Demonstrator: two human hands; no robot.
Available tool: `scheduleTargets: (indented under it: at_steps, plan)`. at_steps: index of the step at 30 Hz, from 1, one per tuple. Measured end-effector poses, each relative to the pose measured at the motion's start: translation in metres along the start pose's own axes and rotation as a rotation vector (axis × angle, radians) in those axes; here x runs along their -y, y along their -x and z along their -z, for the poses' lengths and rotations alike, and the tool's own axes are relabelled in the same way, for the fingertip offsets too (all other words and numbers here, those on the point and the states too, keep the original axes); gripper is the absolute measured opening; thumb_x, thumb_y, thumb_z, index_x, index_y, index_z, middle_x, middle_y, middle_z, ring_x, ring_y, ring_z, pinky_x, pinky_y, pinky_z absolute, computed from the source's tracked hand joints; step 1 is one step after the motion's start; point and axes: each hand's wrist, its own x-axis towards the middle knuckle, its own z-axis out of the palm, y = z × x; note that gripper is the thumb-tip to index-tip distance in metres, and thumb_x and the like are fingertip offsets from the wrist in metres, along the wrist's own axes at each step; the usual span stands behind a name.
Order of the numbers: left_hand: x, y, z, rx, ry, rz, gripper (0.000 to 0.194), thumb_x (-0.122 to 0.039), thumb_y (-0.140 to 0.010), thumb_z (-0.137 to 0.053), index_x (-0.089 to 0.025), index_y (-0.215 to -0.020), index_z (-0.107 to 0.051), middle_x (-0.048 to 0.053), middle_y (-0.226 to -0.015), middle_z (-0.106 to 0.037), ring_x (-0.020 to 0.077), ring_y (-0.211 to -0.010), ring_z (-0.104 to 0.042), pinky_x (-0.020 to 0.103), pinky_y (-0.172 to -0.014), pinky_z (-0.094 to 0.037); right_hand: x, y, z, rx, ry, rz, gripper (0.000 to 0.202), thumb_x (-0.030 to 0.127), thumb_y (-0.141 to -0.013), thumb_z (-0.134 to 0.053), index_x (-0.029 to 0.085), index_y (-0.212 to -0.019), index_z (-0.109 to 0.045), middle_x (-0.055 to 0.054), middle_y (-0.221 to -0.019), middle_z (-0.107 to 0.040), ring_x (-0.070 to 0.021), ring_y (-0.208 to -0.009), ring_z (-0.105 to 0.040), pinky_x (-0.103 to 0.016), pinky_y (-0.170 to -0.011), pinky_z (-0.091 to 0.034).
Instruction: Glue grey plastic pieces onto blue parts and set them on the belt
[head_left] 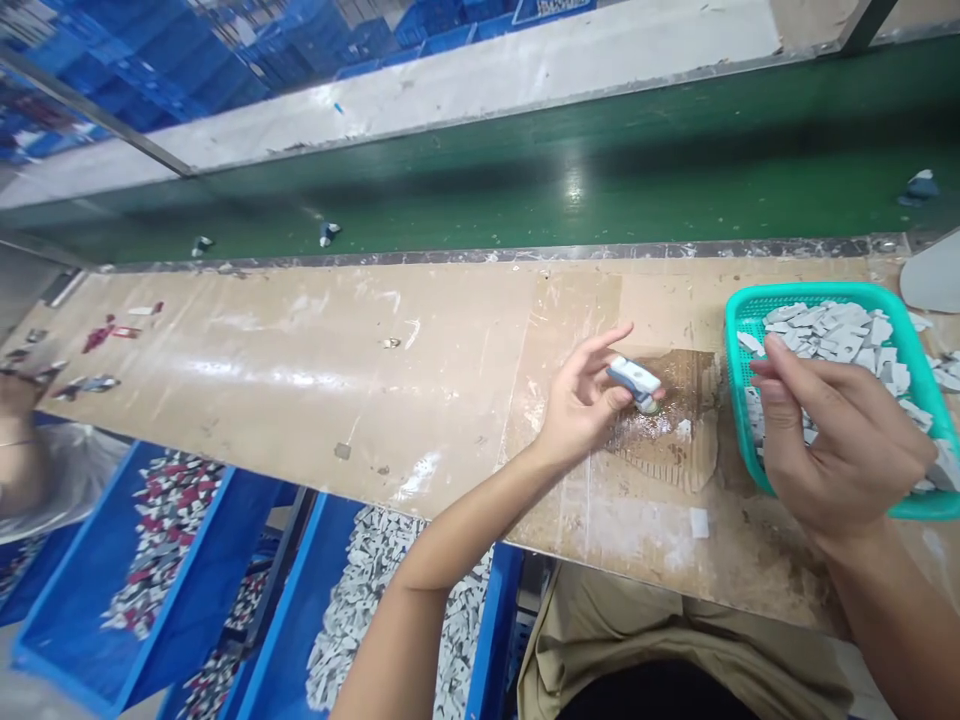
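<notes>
My left hand (pixel 581 400) grips a small white and blue-grey piece (pixel 634 378) between thumb and fingers, above a stained cardboard sheet (pixel 697 455) on the bench. The forefinger sticks out, away from the piece. My right hand (pixel 844 440) is closed in a pinch over a teal plastic basket (pixel 739 440). Whether anything sits between those fingertips I cannot make out. Loose white pieces (pixel 844 330) fill much of the basket, partly covered by the right hand.
A green belt (pixel 480 200) runs behind the bench (pixel 450 400), carrying a few small pieces. Blue bins (pixel 292 600) of white and red-white parts stand below the near edge. Another person's hand (pixel 19 395) is at far left. A white container (pixel 934 275) stands at right.
</notes>
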Motion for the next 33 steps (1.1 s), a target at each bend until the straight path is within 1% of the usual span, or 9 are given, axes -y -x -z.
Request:
scheduleTargets:
  at_steps: [3, 7, 10, 14, 19, 22, 25, 29, 33]
  plan:
    - [-0.005, -0.002, 0.0, 0.001, 0.27, 0.231, 0.039, -0.036, -0.074, -0.09, -0.025, -0.103, -0.065, 0.001, -0.084, -0.062, 0.0178, -0.077, -0.066, 0.039, -0.077, -0.064, -0.005, 0.001, -0.001, -0.033, 0.034, 0.006, 0.062, -0.002, -0.086, -0.071, 0.025, -0.141, -0.063, -0.008, -0.096, -0.074, -0.0197, -0.079, -0.071, -0.029, -0.065, -0.054]
    - [-0.012, -0.005, -0.004, -0.21, 0.442, 0.385, 0.042, -0.011, -0.056, -0.078, -0.021, -0.092, -0.057, 0.0, -0.077, -0.052, 0.0118, -0.065, -0.053, 0.026, -0.06, -0.054, -0.006, 0.003, -0.001, 0.02, 0.034, -0.04, 0.064, -0.002, -0.089, -0.067, 0.027, -0.146, -0.059, -0.01, -0.102, -0.073, -0.0234, -0.085, -0.071, -0.033, -0.069, -0.056]
    - [-0.015, -0.005, -0.007, -0.295, 0.397, 0.411, 0.042, -0.008, -0.051, -0.07, -0.019, -0.089, -0.056, 0.0, -0.076, -0.05, 0.01, -0.062, -0.049, 0.023, -0.056, -0.046, -0.002, 0.003, -0.001, 0.004, 0.025, -0.048, 0.065, -0.001, -0.09, -0.067, 0.027, -0.148, -0.057, -0.01, -0.103, -0.072, -0.0228, -0.085, -0.07, -0.033, -0.071, -0.055]
    - [-0.013, -0.015, 0.002, -0.214, 0.106, 0.406, 0.043, -0.022, -0.061, -0.081, -0.019, -0.1, -0.063, 0.001, -0.083, -0.058, 0.0185, -0.073, -0.063, 0.035, -0.07, -0.056, -0.009, -0.003, 0.004, -0.066, 0.056, -0.121, 0.05, 0.005, -0.094, -0.063, 0.025, -0.139, -0.065, -0.007, -0.099, -0.072, -0.0187, -0.082, -0.068, -0.03, -0.072, -0.053]
    - [-0.001, -0.109, 0.047, -0.231, -0.652, -0.087, 0.037, -0.021, -0.079, -0.081, -0.023, -0.112, -0.065, -0.001, -0.087, -0.07, 0.0201, -0.084, -0.066, 0.039, -0.085, -0.054, -0.045, -0.005, 0.02, 0.038, 0.215, -0.506, 0.03, 0.016, -0.089, -0.053, 0.019, -0.105, -0.078, -0.004, -0.087, -0.069, -0.0171, -0.067, -0.06, -0.032, -0.068, -0.051]
    - [0.013, -0.19, 0.075, -0.356, -0.706, -0.175, 0.022, -0.006, -0.08, -0.078, -0.019, -0.09, -0.063, -0.006, -0.078, -0.067, 0.0153, -0.074, -0.061, 0.044, -0.097, -0.048, -0.06, 0.0, 0.024, 0.055, 0.266, -0.617, 0.03, 0.016, -0.082, -0.051, 0.018, -0.097, -0.076, -0.006, -0.088, -0.066, -0.0192, -0.067, -0.059, -0.035, -0.07, -0.05]
    - [0.028, -0.244, 0.095, -0.416, -0.751, -0.227, 0.017, -0.007, -0.082, -0.076, -0.015, -0.084, -0.061, -0.006, -0.073, -0.064, 0.0132, -0.067, -0.058, 0.042, -0.098, -0.047, -0.062, 0.003, 0.016, 0.177, 0.224, -0.556, 0.027, 0.014, -0.087, -0.05, 0.015, -0.101, -0.074, -0.009, -0.097, -0.067, -0.0238, -0.086, -0.064, -0.037, -0.082, -0.053]
    - [0.042, -0.259, 0.098, -0.449, -0.836, -0.269, 0.018, -0.016, -0.089, -0.071, -0.015, -0.078, -0.057, 0.0, -0.084, -0.066, 0.0215, -0.097, -0.064, 0.05, -0.11, -0.04, -0.057, 0.004, 0.003, 0.569, 0.257, -0.398, 0.036, 0.015, -0.1, -0.046, 0.008, -0.129, -0.066, -0.016, -0.122, -0.065, -0.0304, -0.114, -0.058, -0.043, -0.101, -0.049]
    - [0.05, -0.252, 0.07, -0.462, -0.969, -0.267, 0.016, -0.011, -0.087, -0.071, -0.012, -0.1, -0.062, 0.011, -0.134, -0.058, 0.0336, -0.145, -0.034, 0.064, -0.124, -0.008, -0.055, 0.01, -0.006, 0.726, 0.279, -0.337, 0.049, 0.007, -0.097, -0.043, 0.006, -0.144, -0.058, -0.018, -0.14, -0.059, -0.0367, -0.122, -0.054, -0.049, -0.105, -0.046]
